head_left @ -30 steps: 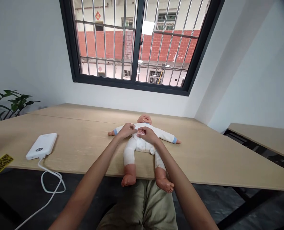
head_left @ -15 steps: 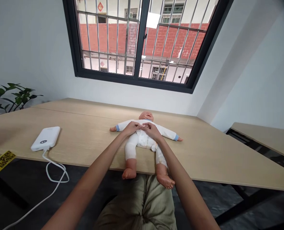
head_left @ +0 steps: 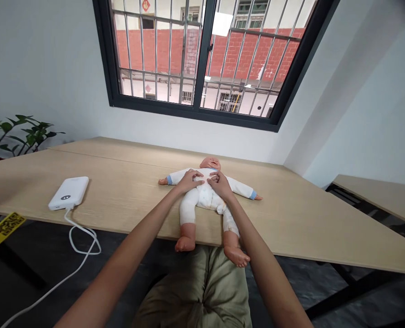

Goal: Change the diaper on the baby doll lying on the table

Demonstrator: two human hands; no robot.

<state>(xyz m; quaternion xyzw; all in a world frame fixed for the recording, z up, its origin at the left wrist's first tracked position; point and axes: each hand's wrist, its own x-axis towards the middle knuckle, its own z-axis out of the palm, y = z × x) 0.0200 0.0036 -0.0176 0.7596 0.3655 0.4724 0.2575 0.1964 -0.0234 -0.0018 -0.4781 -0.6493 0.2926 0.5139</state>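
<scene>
Sitting closest are green pants (head_left: 192, 291), just below the edge of the table (head_left: 301, 218). The doll (head_left: 205, 186) lies there on its back, with its feet poking over that edge and a white diaper (head_left: 207, 199) on its middle. A white box (head_left: 71, 191) with a cord (head_left: 93, 234) lies to the left. The left hand (head_left: 189, 180) and the right hand (head_left: 221, 184) touch the doll's chest, both a bit open, thumbs and fingers apart. Past its head is a window (head_left: 204, 54) with bars.
</scene>
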